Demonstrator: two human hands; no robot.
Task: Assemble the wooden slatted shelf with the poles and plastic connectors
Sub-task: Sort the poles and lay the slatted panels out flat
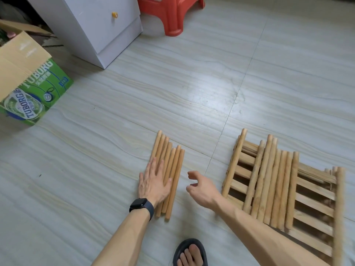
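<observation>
the wooden slatted shelf panels [315, 186] lie flat on the floor [192, 93] at our right, with a row of poles [269, 179] resting side by side across them. a second bundle of loose poles [173, 166] lies on the floor nearer the middle, and our left hand [154, 182] presses down on its near end, palm flat, fingers straight and close together. our right hand [201, 189] hovers between the two groups, fingers loosely curled and holding nothing. a dark watch [142, 206] sits on the left wrist. a sandalled foot [190, 253] shows at the bottom edge. farther off stand a green cardboard box [28, 89], a white cabinet [92, 25] and a red stool [171, 12].
</observation>
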